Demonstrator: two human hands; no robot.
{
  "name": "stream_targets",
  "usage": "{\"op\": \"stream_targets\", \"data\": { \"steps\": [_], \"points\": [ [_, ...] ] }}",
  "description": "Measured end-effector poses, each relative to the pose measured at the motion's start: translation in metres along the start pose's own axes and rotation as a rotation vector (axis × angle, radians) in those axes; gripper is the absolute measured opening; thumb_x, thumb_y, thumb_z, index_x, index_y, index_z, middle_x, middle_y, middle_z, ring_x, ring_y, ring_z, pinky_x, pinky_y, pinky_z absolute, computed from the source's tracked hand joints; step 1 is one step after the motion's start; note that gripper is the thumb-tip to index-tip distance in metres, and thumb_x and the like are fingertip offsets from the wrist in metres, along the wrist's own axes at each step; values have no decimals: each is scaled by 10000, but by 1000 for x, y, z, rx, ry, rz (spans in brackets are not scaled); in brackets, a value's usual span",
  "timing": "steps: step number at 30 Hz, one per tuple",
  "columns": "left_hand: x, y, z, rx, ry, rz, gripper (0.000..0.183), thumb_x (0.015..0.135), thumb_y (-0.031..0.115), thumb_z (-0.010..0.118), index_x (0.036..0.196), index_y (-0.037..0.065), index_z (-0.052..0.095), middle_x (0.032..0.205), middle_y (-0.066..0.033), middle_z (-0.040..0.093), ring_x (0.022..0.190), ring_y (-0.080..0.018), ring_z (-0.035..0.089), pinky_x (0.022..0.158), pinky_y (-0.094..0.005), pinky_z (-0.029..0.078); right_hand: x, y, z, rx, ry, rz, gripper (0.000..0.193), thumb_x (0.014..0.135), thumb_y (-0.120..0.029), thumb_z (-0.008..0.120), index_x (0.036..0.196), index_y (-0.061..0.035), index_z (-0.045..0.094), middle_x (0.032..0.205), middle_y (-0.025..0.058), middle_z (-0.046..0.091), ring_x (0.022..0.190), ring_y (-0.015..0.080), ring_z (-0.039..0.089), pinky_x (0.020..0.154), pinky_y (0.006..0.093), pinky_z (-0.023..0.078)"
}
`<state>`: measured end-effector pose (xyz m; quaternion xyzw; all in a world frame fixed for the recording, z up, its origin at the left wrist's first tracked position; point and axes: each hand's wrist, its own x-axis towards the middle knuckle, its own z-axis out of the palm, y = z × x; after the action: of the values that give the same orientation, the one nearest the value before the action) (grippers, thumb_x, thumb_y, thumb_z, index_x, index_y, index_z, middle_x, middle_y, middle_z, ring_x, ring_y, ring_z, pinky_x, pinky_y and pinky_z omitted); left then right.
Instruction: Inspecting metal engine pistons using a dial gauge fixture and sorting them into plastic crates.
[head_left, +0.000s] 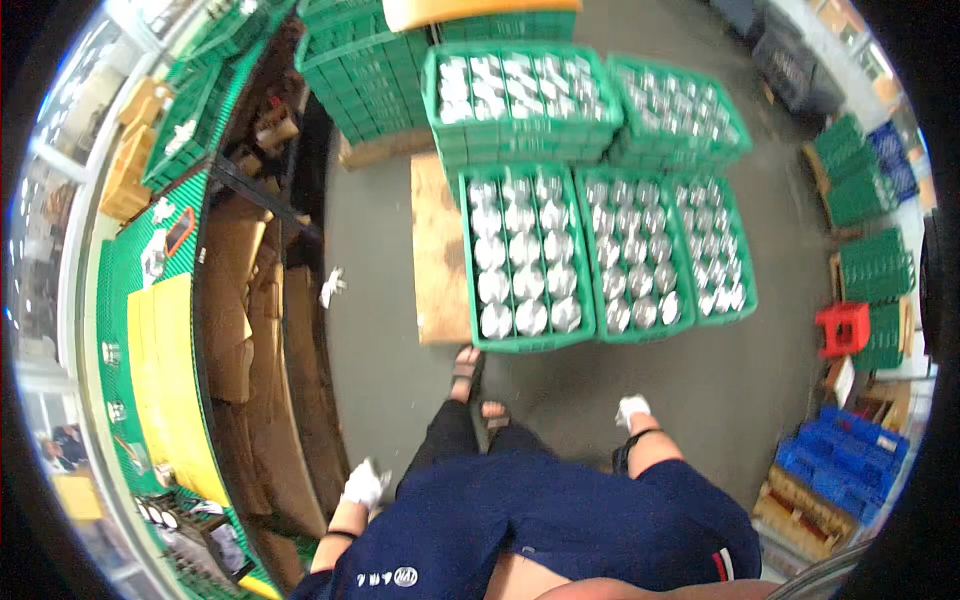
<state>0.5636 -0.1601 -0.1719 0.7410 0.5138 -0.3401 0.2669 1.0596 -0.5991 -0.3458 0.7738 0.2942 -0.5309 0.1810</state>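
Note:
My left hand, in a white glove, hangs beside my left thigh near the workbench side. Its fingers are loosely apart, and it holds nothing. Out to the right, over the bare grey floor, is my right hand, also white-gloved. Motion softens its outline, but its fingers seem loosely parted with nothing in them. Both hands are well short of the green crates ahead. The nearest is a green crate with rows of shiny, round metal parts. Beside it stand a second green crate and a third, similarly filled.
Farther off are two filled crate stacks. A wooden pallet shows beside the front crates. Along the left runs a green-topped workbench with a yellow sheet. A red stool and blue pallets are at right.

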Motion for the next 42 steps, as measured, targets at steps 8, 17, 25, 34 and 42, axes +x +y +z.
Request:
{"op": "stream_targets", "data": {
  "steps": [8, 17, 25, 34, 42],
  "points": [
    [-84, -97, 54, -278, 22, -278, 617, 880, 454, 669, 1321, 34, 567, 1323, -220, 604, 1245, -357, 571, 1038, -451, 469, 11, -101, -102, 1061, 198, 89, 252, 939, -148, 512, 1043, 50, 628, 988, 260, 685, 841, 404, 695, 716, 495, 584],
    [-167, -166, 93, -735, 595, -316, 544, 880, 380, 699, 1239, -16, 600, 1199, -262, 653, 1151, -393, 621, 990, -451, 492, -17, -396, -209, 709, 284, -617, 269, 918, -150, 536, 1099, 27, 626, 885, 188, 697, 796, 280, 684, 737, 402, 545],
    [-230, -271, 198, -820, 559, -577, 540, 902, 449, 599, 1246, 34, 633, 1227, -247, 642, 1149, -401, 606, 987, -461, 478, -185, -727, -110, -10, 25, -1096, 230, 909, -83, 552, 1101, 37, 592, 928, 129, 686, 867, 190, 681, 780, 314, 542],
    [-300, -297, 241, -1366, 570, -772, 706, 894, 488, 632, 1334, -53, 519, 1250, -279, 626, 1177, -389, 608, 1003, -443, 475, -373, -927, 145, -447, -618, -1362, 243, 950, -140, 601, 1128, 25, 618, 965, 124, 692, 917, 190, 673, 810, 321, 539],
    [-312, -276, 348, -1584, 512, -1154, 609, 843, 476, 683, 1248, 27, 612, 1186, -269, 653, 1119, -429, 619, 947, -468, 505, -444, -999, 273, -908, -561, -1678, 327, 916, -255, 637, 1138, -14, 641, 1006, 126, 695, 941, 222, 648, 843, 358, 509]
  ]
}}
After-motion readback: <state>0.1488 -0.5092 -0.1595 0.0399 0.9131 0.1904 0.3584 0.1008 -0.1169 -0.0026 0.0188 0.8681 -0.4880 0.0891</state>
